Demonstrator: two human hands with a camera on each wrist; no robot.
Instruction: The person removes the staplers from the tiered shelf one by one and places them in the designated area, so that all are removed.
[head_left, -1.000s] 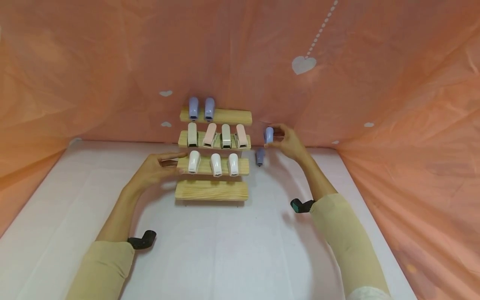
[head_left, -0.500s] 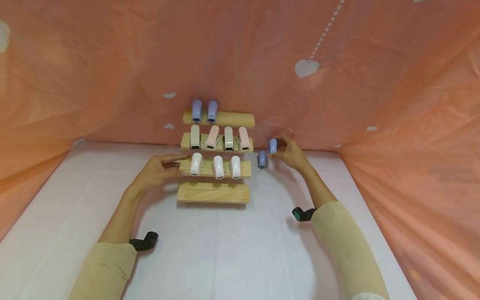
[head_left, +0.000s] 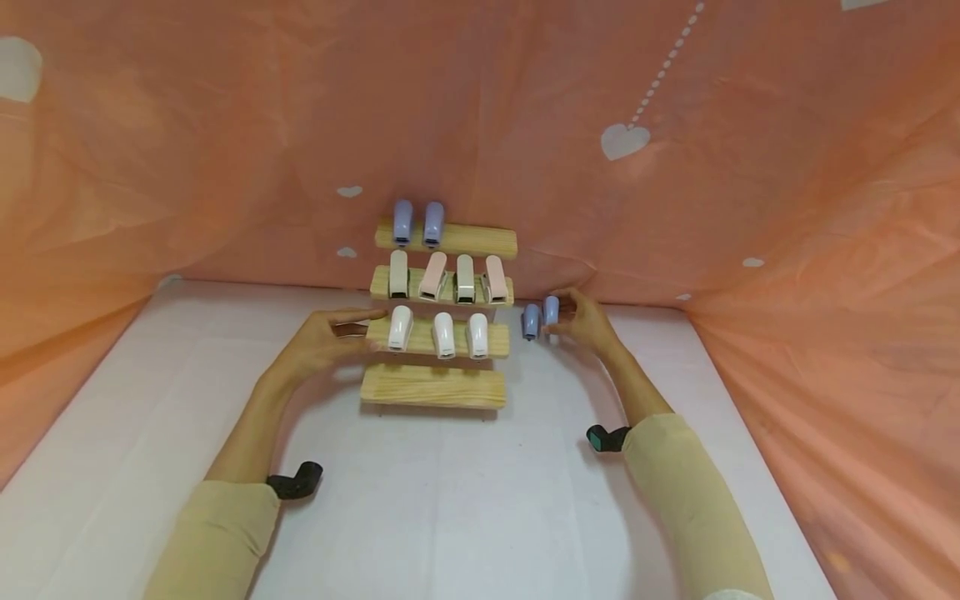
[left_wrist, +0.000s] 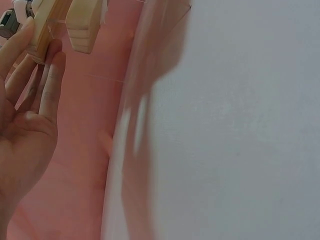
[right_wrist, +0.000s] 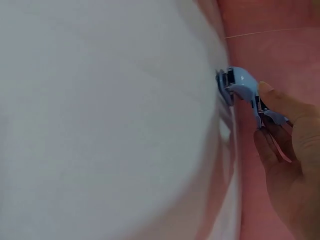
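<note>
- Head view: the right hand [head_left: 587, 321] pinches a blue stapler [head_left: 551, 310] between thumb and fingertips, low at the right end of the wooden stepped rack [head_left: 432, 387], close to the white table [head_left: 450, 500].
- A second blue stapler [head_left: 531, 321] stands just beside the held one, on its left, between it and the rack.
- The left hand [head_left: 322, 343] lies with straight fingers against the left end of the rack's third step, gripping nothing.
- That step carries three white staplers [head_left: 442, 333]; the step above has four pale ones [head_left: 446, 278]; the top step has two blue staplers [head_left: 417, 222].
- Right wrist view: the thumb rests on the blue stapler's [right_wrist: 242, 87] rounded top.
- Peach sheeting with white hearts [head_left: 622, 140] hangs behind.
</note>
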